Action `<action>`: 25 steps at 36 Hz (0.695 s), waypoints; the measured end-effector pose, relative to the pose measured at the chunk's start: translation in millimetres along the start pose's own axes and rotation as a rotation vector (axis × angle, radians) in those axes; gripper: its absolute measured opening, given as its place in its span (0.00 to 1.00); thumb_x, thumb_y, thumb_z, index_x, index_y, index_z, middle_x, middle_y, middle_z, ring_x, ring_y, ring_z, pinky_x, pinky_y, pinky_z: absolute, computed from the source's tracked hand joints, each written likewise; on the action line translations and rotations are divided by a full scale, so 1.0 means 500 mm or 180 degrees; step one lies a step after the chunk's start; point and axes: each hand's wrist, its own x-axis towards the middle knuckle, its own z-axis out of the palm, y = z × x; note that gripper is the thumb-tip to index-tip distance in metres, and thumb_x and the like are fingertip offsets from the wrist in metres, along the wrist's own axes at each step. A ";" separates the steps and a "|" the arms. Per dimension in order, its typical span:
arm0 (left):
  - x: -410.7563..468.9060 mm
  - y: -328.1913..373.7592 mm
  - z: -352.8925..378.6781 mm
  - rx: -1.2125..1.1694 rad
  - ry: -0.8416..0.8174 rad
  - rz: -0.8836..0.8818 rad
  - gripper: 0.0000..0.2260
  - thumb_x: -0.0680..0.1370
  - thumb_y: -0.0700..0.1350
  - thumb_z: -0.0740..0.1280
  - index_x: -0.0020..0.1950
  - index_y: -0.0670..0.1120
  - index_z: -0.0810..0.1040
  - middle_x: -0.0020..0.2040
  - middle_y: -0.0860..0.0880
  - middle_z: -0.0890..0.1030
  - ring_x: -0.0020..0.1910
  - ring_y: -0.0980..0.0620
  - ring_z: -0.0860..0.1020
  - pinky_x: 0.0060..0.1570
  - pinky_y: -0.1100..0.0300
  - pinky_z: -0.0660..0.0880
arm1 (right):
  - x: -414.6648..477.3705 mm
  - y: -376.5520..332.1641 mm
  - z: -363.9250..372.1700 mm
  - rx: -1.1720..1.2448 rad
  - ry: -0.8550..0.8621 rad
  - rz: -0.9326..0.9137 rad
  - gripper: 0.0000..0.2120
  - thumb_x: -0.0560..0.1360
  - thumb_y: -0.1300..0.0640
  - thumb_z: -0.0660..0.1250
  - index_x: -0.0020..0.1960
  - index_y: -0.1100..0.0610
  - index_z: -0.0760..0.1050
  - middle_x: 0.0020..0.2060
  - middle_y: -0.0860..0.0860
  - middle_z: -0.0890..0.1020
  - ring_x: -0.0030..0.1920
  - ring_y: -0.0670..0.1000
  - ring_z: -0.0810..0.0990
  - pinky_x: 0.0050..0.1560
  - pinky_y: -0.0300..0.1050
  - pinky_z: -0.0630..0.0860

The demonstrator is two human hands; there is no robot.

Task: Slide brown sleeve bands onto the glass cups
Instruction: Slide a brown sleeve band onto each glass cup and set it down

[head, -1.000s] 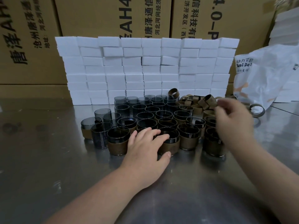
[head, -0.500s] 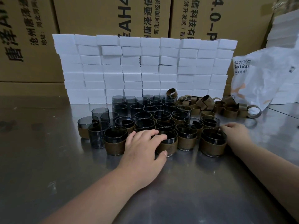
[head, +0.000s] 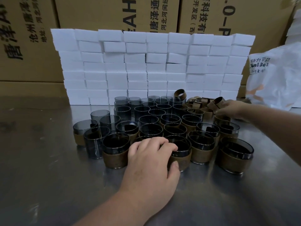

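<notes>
Left hand (head: 151, 162) is gripping a smoky glass cup (head: 182, 149), brown-banded, standing upright, mouth up; right hand (head: 231, 108) is touching loose bands (head: 197, 103) at 2 o'clock, grip unclear.

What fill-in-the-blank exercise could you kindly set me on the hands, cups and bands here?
1. The left hand grips a glass cup that already wears a ____ band.
2. The right hand is at the pile made of loose ____.
3. The stacked blocks behind the cups are ____.
Missing words: brown; bands; white.
</notes>
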 end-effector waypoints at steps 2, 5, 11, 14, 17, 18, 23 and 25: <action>0.000 0.000 -0.001 0.0000 -0.0022 -0.0010 0.16 0.71 0.54 0.56 0.52 0.55 0.79 0.52 0.58 0.77 0.55 0.57 0.75 0.56 0.59 0.61 | 0.006 -0.015 0.011 -0.0477 -0.0380 0.0039 0.24 0.73 0.48 0.67 0.66 0.57 0.71 0.63 0.58 0.71 0.63 0.58 0.70 0.59 0.48 0.69; 0.000 0.000 -0.001 -0.0016 -0.0023 -0.0038 0.14 0.71 0.53 0.59 0.52 0.55 0.79 0.52 0.58 0.77 0.55 0.57 0.75 0.57 0.59 0.61 | 0.005 -0.029 0.020 -0.0958 -0.0520 0.0059 0.17 0.76 0.52 0.65 0.61 0.60 0.75 0.59 0.58 0.75 0.59 0.57 0.73 0.60 0.48 0.71; 0.001 -0.001 -0.001 0.0035 -0.0121 -0.0085 0.14 0.70 0.52 0.61 0.54 0.55 0.78 0.54 0.58 0.77 0.57 0.57 0.73 0.59 0.61 0.57 | -0.020 -0.056 0.003 -0.1375 -0.0044 -0.0120 0.05 0.79 0.54 0.58 0.50 0.56 0.68 0.47 0.57 0.76 0.49 0.56 0.75 0.46 0.45 0.70; 0.002 -0.003 -0.001 -0.0049 -0.0236 -0.0098 0.17 0.72 0.53 0.58 0.58 0.56 0.76 0.58 0.60 0.73 0.62 0.59 0.67 0.61 0.68 0.50 | -0.028 -0.064 0.014 -0.1211 -0.0339 -0.0117 0.10 0.78 0.57 0.60 0.54 0.62 0.75 0.49 0.58 0.77 0.51 0.55 0.74 0.47 0.44 0.69; 0.003 -0.003 -0.001 -0.0064 -0.0240 -0.0080 0.16 0.72 0.53 0.58 0.58 0.56 0.76 0.58 0.60 0.73 0.61 0.59 0.68 0.61 0.66 0.51 | -0.035 -0.068 0.017 -0.1220 -0.0485 -0.0128 0.14 0.80 0.56 0.58 0.60 0.62 0.75 0.54 0.58 0.77 0.54 0.55 0.74 0.52 0.45 0.69; 0.002 -0.002 -0.001 -0.0072 -0.0215 -0.0092 0.15 0.71 0.53 0.60 0.56 0.56 0.77 0.56 0.59 0.74 0.60 0.58 0.70 0.60 0.64 0.53 | -0.034 -0.070 0.018 -0.1191 -0.0524 -0.0115 0.14 0.79 0.57 0.58 0.61 0.62 0.75 0.55 0.57 0.77 0.53 0.54 0.74 0.53 0.46 0.69; 0.003 -0.002 0.002 -0.0076 -0.0128 -0.0079 0.14 0.71 0.52 0.61 0.55 0.55 0.78 0.55 0.58 0.76 0.58 0.57 0.72 0.60 0.61 0.57 | -0.024 -0.073 0.026 -0.1424 -0.0839 -0.0030 0.17 0.80 0.59 0.55 0.66 0.64 0.69 0.61 0.61 0.75 0.49 0.53 0.73 0.46 0.43 0.71; 0.003 -0.004 0.003 -0.0080 -0.0133 -0.0064 0.15 0.71 0.53 0.59 0.55 0.55 0.77 0.55 0.59 0.75 0.59 0.57 0.71 0.60 0.60 0.56 | -0.017 -0.068 0.028 -0.1549 -0.0855 -0.0077 0.17 0.81 0.57 0.54 0.64 0.64 0.70 0.60 0.60 0.75 0.50 0.53 0.74 0.49 0.44 0.71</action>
